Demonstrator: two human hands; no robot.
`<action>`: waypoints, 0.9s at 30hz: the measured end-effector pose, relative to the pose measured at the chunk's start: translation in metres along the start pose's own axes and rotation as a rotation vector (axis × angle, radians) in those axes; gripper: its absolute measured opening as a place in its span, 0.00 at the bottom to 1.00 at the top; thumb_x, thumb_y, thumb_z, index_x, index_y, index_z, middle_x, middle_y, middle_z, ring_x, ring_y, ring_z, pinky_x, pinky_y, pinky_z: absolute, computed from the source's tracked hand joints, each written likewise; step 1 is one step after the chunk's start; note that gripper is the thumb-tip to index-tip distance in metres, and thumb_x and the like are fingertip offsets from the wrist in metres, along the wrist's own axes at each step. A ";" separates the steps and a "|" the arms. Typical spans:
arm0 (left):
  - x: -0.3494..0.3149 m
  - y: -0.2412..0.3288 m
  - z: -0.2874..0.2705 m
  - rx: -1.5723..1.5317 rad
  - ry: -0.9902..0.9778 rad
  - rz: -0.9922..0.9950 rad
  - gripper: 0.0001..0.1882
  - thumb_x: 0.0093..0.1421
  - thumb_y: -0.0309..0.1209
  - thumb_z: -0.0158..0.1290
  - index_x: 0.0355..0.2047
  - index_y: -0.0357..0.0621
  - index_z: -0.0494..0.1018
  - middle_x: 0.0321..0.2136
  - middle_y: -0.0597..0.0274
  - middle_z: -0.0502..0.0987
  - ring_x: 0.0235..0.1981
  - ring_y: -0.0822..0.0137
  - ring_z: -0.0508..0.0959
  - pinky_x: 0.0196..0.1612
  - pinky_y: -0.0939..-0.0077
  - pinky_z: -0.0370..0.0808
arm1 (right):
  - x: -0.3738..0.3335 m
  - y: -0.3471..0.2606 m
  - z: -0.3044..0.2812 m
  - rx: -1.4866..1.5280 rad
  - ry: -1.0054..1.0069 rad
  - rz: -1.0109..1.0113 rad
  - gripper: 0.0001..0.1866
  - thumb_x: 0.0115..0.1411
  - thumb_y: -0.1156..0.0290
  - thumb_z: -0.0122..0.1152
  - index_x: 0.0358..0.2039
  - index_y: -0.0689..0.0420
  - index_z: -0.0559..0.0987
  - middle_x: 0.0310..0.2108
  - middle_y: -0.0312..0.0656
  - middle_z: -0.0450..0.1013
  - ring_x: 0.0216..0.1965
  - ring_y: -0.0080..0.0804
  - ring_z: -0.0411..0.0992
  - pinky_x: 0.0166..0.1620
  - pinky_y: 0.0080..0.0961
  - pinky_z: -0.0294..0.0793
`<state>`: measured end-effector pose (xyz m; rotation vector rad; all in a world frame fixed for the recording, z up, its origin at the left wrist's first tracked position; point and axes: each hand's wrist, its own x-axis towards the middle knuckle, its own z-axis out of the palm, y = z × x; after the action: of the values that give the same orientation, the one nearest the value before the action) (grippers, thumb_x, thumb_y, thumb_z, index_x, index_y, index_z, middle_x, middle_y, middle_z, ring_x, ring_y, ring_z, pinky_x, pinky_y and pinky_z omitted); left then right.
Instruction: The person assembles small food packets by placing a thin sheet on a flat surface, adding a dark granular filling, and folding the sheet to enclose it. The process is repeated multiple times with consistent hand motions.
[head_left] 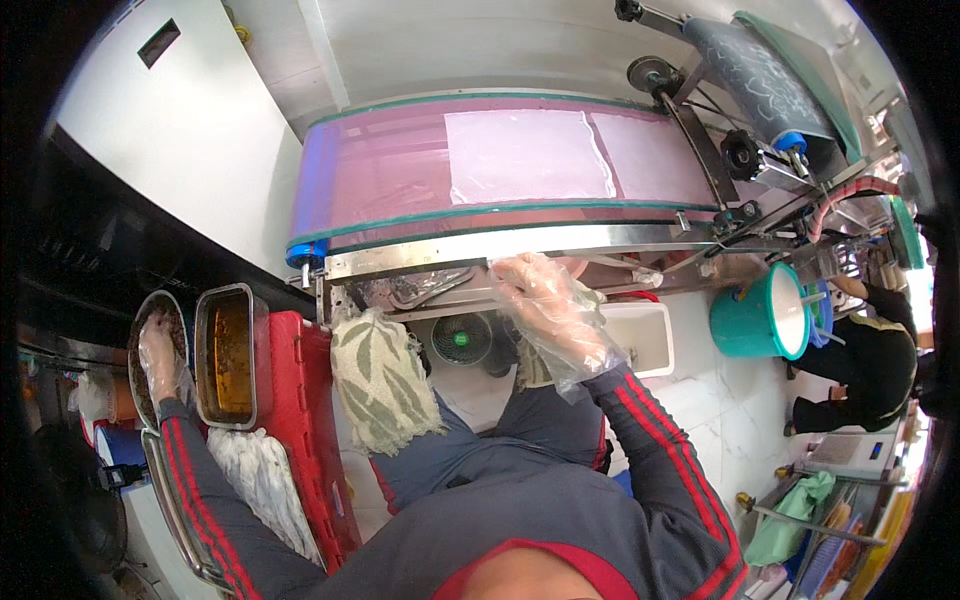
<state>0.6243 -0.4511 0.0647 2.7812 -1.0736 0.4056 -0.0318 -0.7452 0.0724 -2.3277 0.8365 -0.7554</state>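
Observation:
My left hand (160, 362), in a clear plastic glove, reaches into a round metal bowl (137, 323) at the far left. Its fingers dip into a dark, crumbly mass, and their tips are hidden. My right hand (545, 300), gloved the same way, is by the near metal edge of a conveyor (390, 160). Its fingers are loosely bent, and I see nothing in them. On the conveyor's pinkish belt lie a white dough sheet (520, 155) and, to its right, a second dough sheet (655, 158).
A rectangular metal pan (262, 350) of brown oily liquid stands beside the bowl, next to a red crate (310, 400). Patterned cloths (380, 375) cover my knees. Right lie a white bin (655, 340) and teal bucket (740, 320); another person (870, 370) bends over beyond them.

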 end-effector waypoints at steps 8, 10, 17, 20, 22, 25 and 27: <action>-0.031 -0.087 -0.023 0.076 -0.067 -0.168 0.19 0.71 0.31 0.48 0.58 0.34 0.74 0.54 0.38 0.78 0.56 0.42 0.78 0.59 0.56 0.73 | 0.015 0.006 0.011 0.072 -0.001 -0.090 0.13 0.66 0.70 0.59 0.50 0.58 0.77 0.44 0.49 0.75 0.48 0.52 0.74 0.52 0.44 0.74; -0.023 -0.057 -0.039 -0.112 0.180 -0.096 0.20 0.71 0.33 0.51 0.59 0.35 0.74 0.53 0.42 0.80 0.53 0.50 0.81 0.54 0.59 0.76 | 0.017 0.011 0.011 0.072 0.007 -0.064 0.13 0.65 0.70 0.60 0.49 0.58 0.77 0.44 0.48 0.76 0.48 0.52 0.75 0.51 0.43 0.75; 0.013 0.279 -0.073 -1.011 -0.033 0.008 0.19 0.73 0.36 0.53 0.58 0.40 0.76 0.53 0.55 0.80 0.46 0.64 0.82 0.45 0.67 0.81 | 0.017 0.027 -0.004 0.157 0.027 0.005 0.13 0.65 0.69 0.62 0.49 0.57 0.80 0.46 0.47 0.77 0.50 0.49 0.76 0.53 0.42 0.75; -0.005 0.443 -0.040 -1.041 -0.256 0.180 0.24 0.71 0.40 0.54 0.61 0.40 0.73 0.55 0.53 0.78 0.50 0.61 0.80 0.56 0.60 0.76 | 0.011 0.031 -0.016 0.162 0.023 0.048 0.14 0.65 0.69 0.64 0.50 0.57 0.79 0.46 0.47 0.77 0.50 0.49 0.75 0.54 0.42 0.73; -0.033 0.529 -0.007 -1.142 -0.339 0.253 0.18 0.69 0.33 0.51 0.55 0.38 0.75 0.49 0.55 0.79 0.52 0.63 0.77 0.56 0.65 0.74 | 0.005 0.036 -0.022 0.055 0.053 0.050 0.14 0.64 0.70 0.64 0.49 0.57 0.80 0.46 0.47 0.78 0.50 0.48 0.76 0.53 0.41 0.74; -0.059 0.636 0.035 -0.632 -0.122 0.622 0.17 0.67 0.35 0.49 0.49 0.35 0.77 0.46 0.39 0.80 0.49 0.46 0.79 0.56 0.52 0.74 | 0.003 0.048 -0.031 0.061 0.160 -0.015 0.13 0.62 0.73 0.66 0.47 0.58 0.81 0.44 0.47 0.79 0.46 0.47 0.79 0.50 0.39 0.77; -0.073 0.680 0.049 -0.884 0.003 0.884 0.18 0.67 0.37 0.48 0.46 0.34 0.77 0.47 0.39 0.80 0.50 0.46 0.80 0.56 0.53 0.75 | 0.006 0.056 -0.035 0.061 0.233 0.004 0.11 0.61 0.76 0.66 0.45 0.58 0.82 0.43 0.46 0.80 0.44 0.45 0.80 0.49 0.38 0.78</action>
<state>0.1233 -0.9161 0.0147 1.4628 -1.8533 -0.0242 -0.0724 -0.7967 0.0617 -2.2114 0.9025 -1.0510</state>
